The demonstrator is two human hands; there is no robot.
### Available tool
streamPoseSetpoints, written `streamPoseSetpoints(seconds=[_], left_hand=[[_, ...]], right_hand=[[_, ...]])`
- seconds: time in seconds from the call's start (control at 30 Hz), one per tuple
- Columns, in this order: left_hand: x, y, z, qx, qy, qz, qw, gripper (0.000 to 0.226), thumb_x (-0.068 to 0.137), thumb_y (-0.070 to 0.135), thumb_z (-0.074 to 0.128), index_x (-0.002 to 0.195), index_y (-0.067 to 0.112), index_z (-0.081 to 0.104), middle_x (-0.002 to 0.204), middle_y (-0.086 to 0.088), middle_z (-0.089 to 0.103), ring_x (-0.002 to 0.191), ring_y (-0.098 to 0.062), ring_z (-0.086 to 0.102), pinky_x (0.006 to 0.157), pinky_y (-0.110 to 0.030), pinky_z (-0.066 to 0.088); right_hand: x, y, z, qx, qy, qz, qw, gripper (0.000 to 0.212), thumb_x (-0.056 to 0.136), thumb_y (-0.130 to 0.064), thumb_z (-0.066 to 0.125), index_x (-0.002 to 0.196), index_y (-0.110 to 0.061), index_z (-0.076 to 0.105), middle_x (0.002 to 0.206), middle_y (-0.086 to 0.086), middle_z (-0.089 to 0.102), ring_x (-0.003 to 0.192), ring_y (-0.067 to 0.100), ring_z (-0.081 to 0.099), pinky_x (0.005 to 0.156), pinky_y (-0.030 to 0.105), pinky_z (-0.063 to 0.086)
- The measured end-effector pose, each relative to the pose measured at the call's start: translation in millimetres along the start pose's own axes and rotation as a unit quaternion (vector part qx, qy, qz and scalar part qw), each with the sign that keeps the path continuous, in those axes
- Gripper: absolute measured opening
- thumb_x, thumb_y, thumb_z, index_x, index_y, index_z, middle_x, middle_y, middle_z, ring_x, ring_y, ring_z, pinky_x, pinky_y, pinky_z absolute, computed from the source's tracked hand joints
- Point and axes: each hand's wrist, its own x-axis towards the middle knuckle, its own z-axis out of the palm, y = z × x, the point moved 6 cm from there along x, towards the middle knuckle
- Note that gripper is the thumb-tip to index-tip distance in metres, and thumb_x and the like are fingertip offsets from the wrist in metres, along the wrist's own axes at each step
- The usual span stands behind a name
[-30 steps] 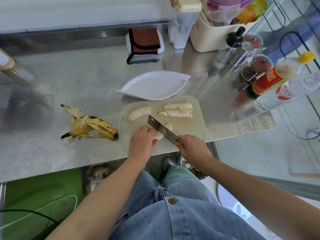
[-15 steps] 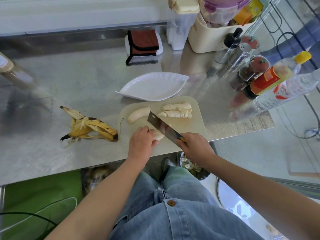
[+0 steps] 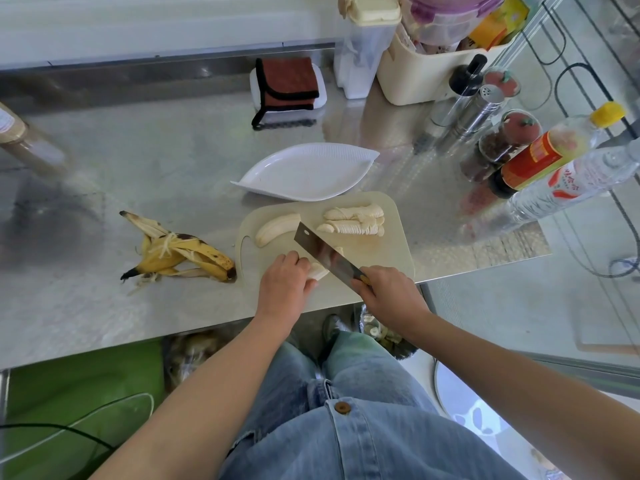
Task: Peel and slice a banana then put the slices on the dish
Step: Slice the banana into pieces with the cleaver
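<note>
On the beige cutting board my left hand holds down a peeled banana piece with curled fingers. My right hand grips the handle of a knife, whose blade is raised at a slant over that piece. A whole peeled banana half lies at the board's far left. Two rows of cut slices lie at its far right. The white leaf-shaped dish stands just behind the board, with nothing in it.
The banana peel lies left of the board on the steel counter. Bottles, spice jars and shakers crowd the right side. A folded brown cloth and a beige bin sit at the back. The counter's front edge runs under my wrists.
The knife blade has lifted from the banana piece and now tilts higher over it. My left hand has stayed on the piece.
</note>
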Motion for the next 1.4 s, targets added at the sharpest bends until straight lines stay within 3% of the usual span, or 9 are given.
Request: streamPoseSetpoints(seconds=[0.43, 0.7, 0.93, 1.13, 1.4], left_hand=[[-1, 1, -1, -0.016, -0.001, -0.004, 1.0, 0.028, 0.084, 0.029, 0.071, 0.106, 0.013, 0.066, 0.101, -0.003, 0.06, 0.091, -0.017, 0.052, 0.075, -0.027, 0.048], [-4, -4, -1, -0.028, 0.016, -0.005, 0.999, 0.03, 0.077, 0.027, 0.076, 0.1, 0.01, 0.065, 0.092, -0.006, 0.061, 0.084, -0.021, 0.056, 0.069, -0.032, 0.052], [-4, -4, -2, -0.033, 0.01, -0.005, 0.999, 0.028, 0.082, 0.027, 0.073, 0.103, 0.011, 0.065, 0.097, -0.005, 0.061, 0.088, -0.019, 0.055, 0.074, -0.031, 0.052], [-3, -4, -2, -0.026, 0.01, -0.01, 1.0, 0.028, 0.081, 0.028, 0.073, 0.103, 0.012, 0.066, 0.097, -0.004, 0.062, 0.088, -0.018, 0.055, 0.072, -0.029, 0.05], [-3, -3, -1, -0.028, 0.003, -0.009, 1.0, 0.026, 0.084, 0.027, 0.07, 0.104, 0.012, 0.065, 0.097, -0.004, 0.06, 0.088, -0.018, 0.053, 0.072, -0.028, 0.046]], right_hand=[[3, 1, 11, -0.009, -0.035, 0.01, 0.999, 0.026, 0.1, -0.033, 0.041, 0.08, -0.017, 0.044, 0.076, 0.004, 0.053, 0.069, 0.025, 0.052, 0.059, 0.033, 0.038], [-4, -1, 8, 0.05, 0.007, 0.013, 0.999, 0.032, 0.098, -0.036, 0.045, 0.074, -0.014, 0.043, 0.07, 0.003, 0.052, 0.065, 0.027, 0.052, 0.059, 0.039, 0.044], [-1, -3, 3, 0.022, -0.009, 0.002, 1.0, 0.029, 0.099, -0.035, 0.045, 0.077, -0.016, 0.048, 0.074, 0.003, 0.055, 0.066, 0.023, 0.053, 0.057, 0.032, 0.039], [0, -4, 3, 0.014, -0.012, 0.003, 1.0, 0.029, 0.099, -0.035, 0.044, 0.081, -0.014, 0.052, 0.076, 0.004, 0.057, 0.067, 0.024, 0.055, 0.062, 0.038, 0.048], [3, -5, 13, 0.0, -0.028, 0.021, 0.999, 0.028, 0.1, -0.035, 0.04, 0.079, -0.016, 0.042, 0.076, 0.003, 0.051, 0.069, 0.025, 0.05, 0.059, 0.034, 0.037]])
